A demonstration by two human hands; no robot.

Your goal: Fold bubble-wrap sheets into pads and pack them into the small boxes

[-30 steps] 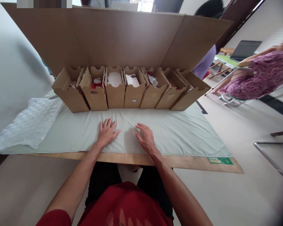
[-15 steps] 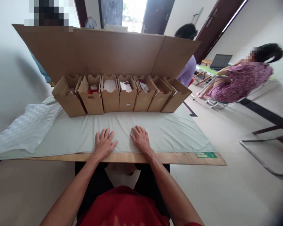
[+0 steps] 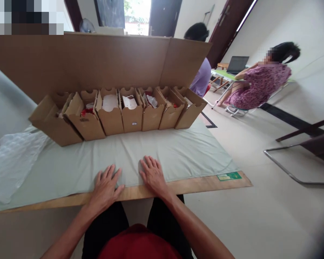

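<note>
My left hand lies flat on the pale green cloth near the table's front edge, its fingers spread and nothing in it. To its right, my right hand also rests palm down on the cloth, fingers a little apart and holding nothing. Beyond both hands stands a row of several open cardboard boxes. White and red things show in some of them, such as a white piece and a printed white packet; what lies deeper is hidden.
Behind the boxes rises a tall cardboard panel. Bubble wrap lies at the left of the table. A person in purple is behind the panel; another in a patterned pink dress sits by a laptop. A metal-framed chair stands at right.
The view has turned a little to the right, so the boxes and table appear shifted left. Both hands stay flat on the cloth.
</note>
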